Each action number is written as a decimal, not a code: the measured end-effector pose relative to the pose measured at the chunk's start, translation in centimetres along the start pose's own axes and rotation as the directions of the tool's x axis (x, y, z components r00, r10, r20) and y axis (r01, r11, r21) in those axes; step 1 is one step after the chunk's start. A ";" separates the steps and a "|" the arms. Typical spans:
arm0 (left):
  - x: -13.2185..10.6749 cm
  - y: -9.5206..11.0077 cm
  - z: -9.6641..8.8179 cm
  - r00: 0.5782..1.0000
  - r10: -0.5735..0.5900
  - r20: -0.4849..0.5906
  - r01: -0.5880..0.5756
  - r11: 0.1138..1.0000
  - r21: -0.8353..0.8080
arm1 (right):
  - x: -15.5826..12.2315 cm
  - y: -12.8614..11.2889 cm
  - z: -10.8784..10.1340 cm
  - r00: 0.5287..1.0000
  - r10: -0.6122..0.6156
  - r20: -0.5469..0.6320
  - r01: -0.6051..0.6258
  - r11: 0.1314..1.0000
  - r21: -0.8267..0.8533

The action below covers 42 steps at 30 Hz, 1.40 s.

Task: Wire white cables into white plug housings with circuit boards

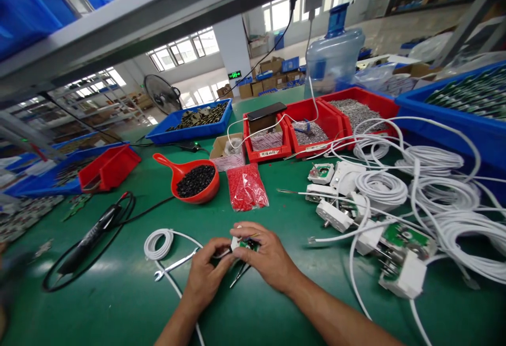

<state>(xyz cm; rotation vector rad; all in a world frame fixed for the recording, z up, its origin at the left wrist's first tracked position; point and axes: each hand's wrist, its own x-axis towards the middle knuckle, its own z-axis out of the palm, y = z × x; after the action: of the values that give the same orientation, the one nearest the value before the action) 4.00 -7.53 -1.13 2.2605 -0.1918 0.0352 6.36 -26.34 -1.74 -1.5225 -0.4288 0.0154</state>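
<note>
Daylight comes through windows (184, 51) at the back of a large workroom, where a fan (161, 94) and a green exit sign (234, 75) show beyond the green desk (130, 304). Along its far side stand a blue tray (190, 136) of metal parts, red bins and a clear blue water bottle (336, 53). Nearer are a red scoop (215, 188) of black pieces and a bag of red pieces (247, 188). White housings (335, 215) and coiled white cables (446, 193) crowd the right side; a black corded tool (89, 238) lies on the left. At the near middle, a small white housing with a green board (236, 242) is raised just above the desk between the two hands. The right hand (269, 256) has thumb and fingers clamped on it; the left hand (207, 272) is pinched closed on a white cable (218, 255) at its left side. Below them lies a slim pointed tool (238, 276), and a wrench (176, 266) rests beside the left hand, near a small cable coil (158, 244).
</note>
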 end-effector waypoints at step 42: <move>0.0 -0.7 -1.2 0.991 0.089 0.101 -0.088 0.996 -0.015 | 0.2 -1.0 -0.5 0.994 -0.014 0.107 0.027 0.993 -0.117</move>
<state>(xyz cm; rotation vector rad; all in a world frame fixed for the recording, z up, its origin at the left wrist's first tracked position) 4.12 -6.18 -0.92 2.2433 -0.3451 -0.0336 6.45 -26.80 -0.71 -1.6385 -0.5378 0.0554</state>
